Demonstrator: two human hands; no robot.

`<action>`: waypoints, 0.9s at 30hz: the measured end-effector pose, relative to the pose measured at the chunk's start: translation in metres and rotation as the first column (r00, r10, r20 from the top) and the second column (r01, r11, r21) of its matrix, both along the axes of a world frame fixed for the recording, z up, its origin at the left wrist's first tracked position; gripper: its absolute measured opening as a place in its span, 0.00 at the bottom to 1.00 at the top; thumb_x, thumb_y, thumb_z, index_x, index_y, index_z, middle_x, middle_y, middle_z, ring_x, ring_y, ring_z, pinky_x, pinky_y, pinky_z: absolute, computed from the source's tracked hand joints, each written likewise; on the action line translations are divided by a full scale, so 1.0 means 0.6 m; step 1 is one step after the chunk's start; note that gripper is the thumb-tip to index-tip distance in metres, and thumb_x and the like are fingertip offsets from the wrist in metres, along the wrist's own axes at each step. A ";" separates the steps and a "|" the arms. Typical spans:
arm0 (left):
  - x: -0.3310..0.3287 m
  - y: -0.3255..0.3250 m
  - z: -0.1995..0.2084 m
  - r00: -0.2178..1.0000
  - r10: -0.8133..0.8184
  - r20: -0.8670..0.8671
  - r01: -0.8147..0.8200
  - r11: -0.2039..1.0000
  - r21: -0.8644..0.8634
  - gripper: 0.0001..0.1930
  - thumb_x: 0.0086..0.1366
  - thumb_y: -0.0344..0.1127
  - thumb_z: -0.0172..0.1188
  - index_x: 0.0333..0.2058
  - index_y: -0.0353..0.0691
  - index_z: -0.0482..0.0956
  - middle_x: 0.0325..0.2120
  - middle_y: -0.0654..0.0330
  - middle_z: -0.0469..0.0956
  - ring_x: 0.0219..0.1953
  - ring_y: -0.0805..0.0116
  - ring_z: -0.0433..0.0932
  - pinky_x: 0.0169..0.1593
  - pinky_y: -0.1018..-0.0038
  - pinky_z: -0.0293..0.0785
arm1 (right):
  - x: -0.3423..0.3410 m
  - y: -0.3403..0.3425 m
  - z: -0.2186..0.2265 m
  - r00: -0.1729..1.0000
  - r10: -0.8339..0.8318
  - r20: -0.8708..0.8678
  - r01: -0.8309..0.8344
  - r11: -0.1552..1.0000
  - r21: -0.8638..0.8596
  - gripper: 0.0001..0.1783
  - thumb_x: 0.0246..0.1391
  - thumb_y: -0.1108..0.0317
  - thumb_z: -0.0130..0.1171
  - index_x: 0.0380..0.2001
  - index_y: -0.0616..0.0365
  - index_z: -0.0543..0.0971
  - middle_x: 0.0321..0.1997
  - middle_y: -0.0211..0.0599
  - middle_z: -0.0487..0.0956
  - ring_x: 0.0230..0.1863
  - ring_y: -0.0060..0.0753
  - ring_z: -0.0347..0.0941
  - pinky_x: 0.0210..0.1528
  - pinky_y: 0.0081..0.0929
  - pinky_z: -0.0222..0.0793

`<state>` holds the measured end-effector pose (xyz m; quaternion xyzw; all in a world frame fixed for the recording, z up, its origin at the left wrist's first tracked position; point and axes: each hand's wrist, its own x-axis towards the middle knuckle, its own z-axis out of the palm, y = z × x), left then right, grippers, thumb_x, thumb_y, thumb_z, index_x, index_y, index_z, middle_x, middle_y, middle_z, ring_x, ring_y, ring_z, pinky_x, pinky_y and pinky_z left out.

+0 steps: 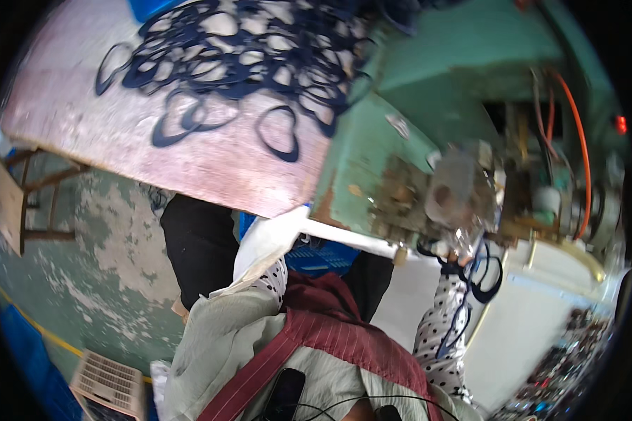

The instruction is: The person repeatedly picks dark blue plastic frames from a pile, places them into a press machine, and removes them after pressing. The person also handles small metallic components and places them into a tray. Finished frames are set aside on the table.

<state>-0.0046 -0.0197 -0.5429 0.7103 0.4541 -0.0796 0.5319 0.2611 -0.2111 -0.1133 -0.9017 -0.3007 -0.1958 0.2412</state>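
Note:
My right hand (pixel 459 260) is at the front of a green machine (pixel 428 84), just below its clear plastic guard (pixel 460 186). Dark blue loop-shaped pieces (pixel 497 289) hang from its closed fingers, and one long strand trails down the dotted sleeve (pixel 439 330). Glare and the guard hide the fingertips. My left hand does not show; only its dotted sleeve (pixel 272 284) appears, beside a white cloth (pixel 263 245) over my lap. A tangled heap of similar dark blue loops (pixel 253 67) covers the far part of the worn table (pixel 211 172).
An orange hose (pixel 584 154) runs down the machine's right side. Below the table edge sits a blue basket (pixel 323 259). On the left are a wooden stool (pixel 10 203) and a beige crate (pixel 109 382). A pile of small shiny pieces (pixel 562 365) lies at lower right.

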 end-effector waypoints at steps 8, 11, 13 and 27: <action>0.018 0.160 -0.058 0.908 0.416 -0.040 -0.416 0.909 0.016 0.20 0.63 0.43 0.51 0.49 0.36 0.76 0.46 0.44 0.78 0.48 0.45 0.76 0.53 0.55 0.70 | 0.052 0.018 -0.024 1.000 -0.023 -0.003 0.023 0.998 -0.055 0.07 0.50 0.65 0.63 0.30 0.57 0.80 0.30 0.38 0.79 0.32 0.33 0.75 0.38 0.30 0.71; 0.048 0.209 -0.094 0.887 0.458 -0.057 -0.457 0.889 0.030 0.20 0.64 0.43 0.51 0.49 0.36 0.76 0.46 0.44 0.78 0.48 0.45 0.76 0.53 0.55 0.70 | 0.038 -0.011 -0.026 0.995 -0.099 0.012 0.100 0.993 -0.058 0.07 0.50 0.65 0.63 0.30 0.57 0.80 0.30 0.38 0.79 0.32 0.33 0.75 0.39 0.30 0.71; 0.060 0.230 -0.115 0.864 0.496 -0.085 -0.494 0.869 0.038 0.20 0.64 0.43 0.51 0.49 0.36 0.76 0.46 0.44 0.78 0.48 0.45 0.76 0.53 0.55 0.70 | 0.044 -0.013 -0.028 0.993 -0.119 0.006 0.119 0.991 -0.065 0.07 0.50 0.66 0.62 0.30 0.57 0.80 0.30 0.38 0.79 0.32 0.33 0.75 0.39 0.30 0.71; 0.114 0.278 -0.184 0.800 0.579 -0.157 -0.575 0.815 0.075 0.20 0.64 0.43 0.51 0.48 0.36 0.76 0.45 0.44 0.78 0.48 0.46 0.77 0.52 0.55 0.71 | 0.063 -0.020 -0.026 0.979 -0.205 -0.001 0.205 0.976 -0.069 0.08 0.51 0.66 0.61 0.31 0.59 0.80 0.31 0.39 0.79 0.32 0.33 0.75 0.39 0.30 0.71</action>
